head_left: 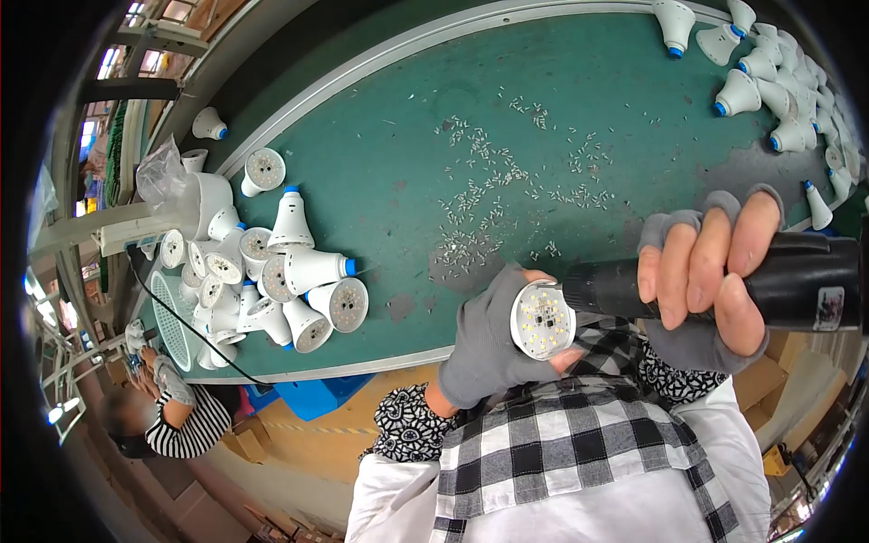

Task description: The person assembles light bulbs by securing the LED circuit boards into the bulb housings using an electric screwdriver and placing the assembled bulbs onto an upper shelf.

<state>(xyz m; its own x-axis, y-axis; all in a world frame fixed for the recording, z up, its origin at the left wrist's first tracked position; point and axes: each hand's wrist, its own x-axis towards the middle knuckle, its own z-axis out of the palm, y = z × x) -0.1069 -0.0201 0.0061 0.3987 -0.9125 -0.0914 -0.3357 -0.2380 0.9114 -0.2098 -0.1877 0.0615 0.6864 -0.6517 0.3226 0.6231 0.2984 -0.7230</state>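
My left hand (493, 339), in a grey fingerless glove, is closed round an LED bulb (543, 333) without its cover; the round board with small yellow LEDs faces up. In my right hand (711, 262), also gloved, is a black electric screwdriver (797, 281), its fingers wrapped round the body. The tool lies almost level, and its narrow end reaches the upper right rim of the bulb. Whether the bit touches a screw is too small to tell. Beyond my hands, many tiny screws (489, 172) lie scattered over the green table (380, 163).
At the left, a heap of open bulbs (290, 271) lies by a pale green basket (172, 312). More white bulbs with blue caps (787, 100) crowd the right end. A black cable (195, 330) crosses the left edge. Another person in a striped top (190, 421) sits at lower left.
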